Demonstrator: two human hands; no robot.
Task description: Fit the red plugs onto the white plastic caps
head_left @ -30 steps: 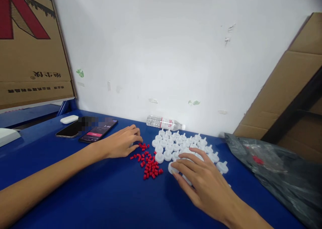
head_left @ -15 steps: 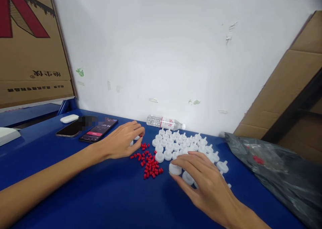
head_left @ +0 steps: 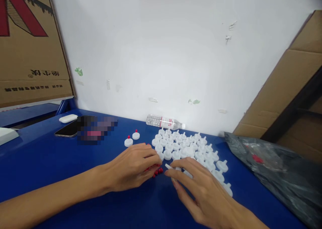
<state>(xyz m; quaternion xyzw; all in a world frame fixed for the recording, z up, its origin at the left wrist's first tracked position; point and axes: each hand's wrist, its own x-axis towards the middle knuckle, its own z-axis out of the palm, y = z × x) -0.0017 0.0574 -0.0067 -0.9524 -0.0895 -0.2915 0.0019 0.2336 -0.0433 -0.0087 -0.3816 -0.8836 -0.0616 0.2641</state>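
My left hand (head_left: 141,163) is over the pile of small red caps (head_left: 159,171), thumb and fingertips drawn together; whether a cap is between them is hidden. In my right hand (head_left: 196,187) a white nozzle cap (head_left: 168,167) is gripped between thumb and fingers, its narrow spout pointing left toward my left fingertips. Most of that piece is behind my fingers. Many more white nozzle caps (head_left: 167,155) stand grouped behind and beside my right hand, spouts mostly up. Beyond my left hand stand two white nozzle caps (head_left: 128,142) with red tips on their spouts.
A clear plastic bottle (head_left: 164,122) lies along the wall. Phones (head_left: 67,128) and a white rounded case (head_left: 68,118) are on the blue table (head_left: 100,209) at left. A dark plastic bag (head_left: 276,175) covers the right edge. Cardboard (head_left: 284,74) leans at right.
My left hand has left the two red-tipped nozzle caps and come nearer, over the red caps. The white nozzle cap in my right hand has tilted, so its spout now points left.
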